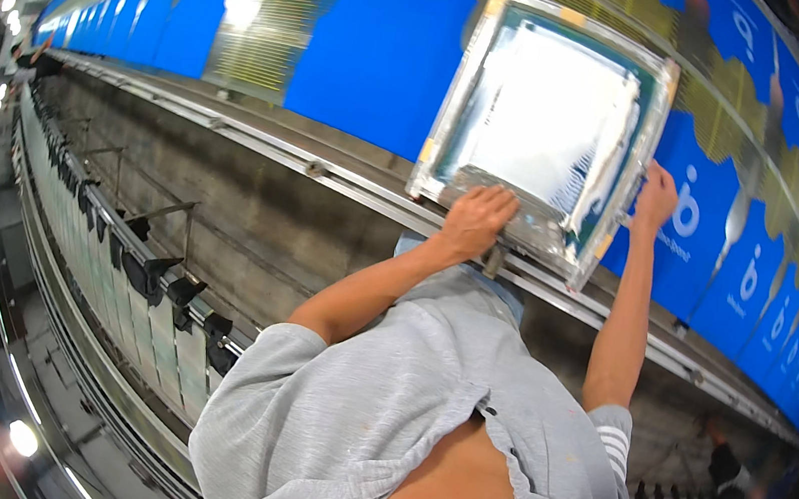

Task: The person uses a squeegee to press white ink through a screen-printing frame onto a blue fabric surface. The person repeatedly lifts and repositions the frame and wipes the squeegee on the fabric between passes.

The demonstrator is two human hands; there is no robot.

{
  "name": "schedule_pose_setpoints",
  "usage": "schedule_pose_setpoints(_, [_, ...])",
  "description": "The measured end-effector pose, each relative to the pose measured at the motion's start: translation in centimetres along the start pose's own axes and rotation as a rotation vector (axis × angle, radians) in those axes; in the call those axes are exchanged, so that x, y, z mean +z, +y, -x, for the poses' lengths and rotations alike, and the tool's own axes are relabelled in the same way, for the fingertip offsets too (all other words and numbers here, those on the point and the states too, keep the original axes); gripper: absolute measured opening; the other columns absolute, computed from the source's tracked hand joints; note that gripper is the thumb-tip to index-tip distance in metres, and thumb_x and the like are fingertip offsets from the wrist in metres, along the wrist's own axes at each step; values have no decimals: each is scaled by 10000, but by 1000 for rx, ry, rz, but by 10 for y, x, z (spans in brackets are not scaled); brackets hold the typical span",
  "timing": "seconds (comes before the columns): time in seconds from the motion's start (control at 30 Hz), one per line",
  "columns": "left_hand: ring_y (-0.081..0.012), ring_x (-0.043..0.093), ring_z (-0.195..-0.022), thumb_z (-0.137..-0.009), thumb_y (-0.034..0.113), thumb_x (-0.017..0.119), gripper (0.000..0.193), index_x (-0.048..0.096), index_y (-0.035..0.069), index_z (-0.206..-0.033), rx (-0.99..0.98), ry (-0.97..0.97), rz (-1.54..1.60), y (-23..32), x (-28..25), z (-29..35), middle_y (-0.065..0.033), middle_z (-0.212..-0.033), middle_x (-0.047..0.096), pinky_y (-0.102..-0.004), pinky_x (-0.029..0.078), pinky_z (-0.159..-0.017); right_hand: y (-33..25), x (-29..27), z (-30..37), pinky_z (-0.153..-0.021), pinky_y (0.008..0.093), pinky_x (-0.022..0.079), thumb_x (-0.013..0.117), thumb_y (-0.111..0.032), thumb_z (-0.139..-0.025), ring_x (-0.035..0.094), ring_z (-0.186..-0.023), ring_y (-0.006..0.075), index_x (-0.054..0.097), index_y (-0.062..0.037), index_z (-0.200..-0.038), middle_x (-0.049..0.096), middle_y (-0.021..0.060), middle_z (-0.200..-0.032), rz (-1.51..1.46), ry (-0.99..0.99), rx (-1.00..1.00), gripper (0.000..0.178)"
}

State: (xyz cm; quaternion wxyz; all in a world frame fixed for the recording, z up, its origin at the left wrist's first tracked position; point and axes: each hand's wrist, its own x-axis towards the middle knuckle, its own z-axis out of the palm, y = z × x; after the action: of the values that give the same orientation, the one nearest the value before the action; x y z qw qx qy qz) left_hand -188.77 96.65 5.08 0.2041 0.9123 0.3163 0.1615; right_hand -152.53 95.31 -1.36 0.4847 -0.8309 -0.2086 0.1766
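Observation:
A screen printing frame (658, 112) with an aluminium rim rests tilted over the long table, its mesh covered with white ink (539, 106). Along the frame's near end lies a grey, ink-stained squeegee (535, 229). My left hand (479, 222) is closed over the squeegee's left part, its fingertips partly hidden. On the frame's right side, my right hand (657, 198) grips the rim with bent fingers. Left of the frame lies a plain blue shirt panel (379, 60). To its right, a blue panel (692, 212) carries a white print.
A metal rail (329, 172) runs along the table's near edge. More blue panels (147, 19) lie in a row to the left, and printed ones continue right. Behind me on the left stands a rack (158, 278) with black clips. Another person (732, 480) is at the lower right.

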Motion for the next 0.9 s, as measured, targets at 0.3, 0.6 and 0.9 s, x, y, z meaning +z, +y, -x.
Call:
schedule_pose_setpoints(0.3, [-274,677,-1041,-719,13,650,346,715,72,-1053,-125,-145,-110,-184,-123,43,-91,-1064,730,-437,511,-895,-86,206,123,-711,307,497,693,-182,-932,635,-762,139,737,17,-967,727,70,-849,-193,-29,-11,207])
schedule_pose_setpoints(0.6, [-215,503,-1259,-822,114,680,265,760,157,-1071,513,-529,-360,-294,-216,-61,64,-1136,722,-454,365,-1020,-92,283,160,-728,304,500,682,-187,-937,643,-795,134,738,16,-1000,729,70,-864,-222,-56,118,220])
schedule_pose_setpoints(0.9, [-175,456,-1270,-888,185,668,227,759,242,-1088,1056,-511,-307,-300,-151,-199,138,-1128,707,-471,336,-1090,-112,288,166,-724,348,506,663,-236,-941,667,-754,210,742,-27,-997,723,106,-818,45,17,83,230])
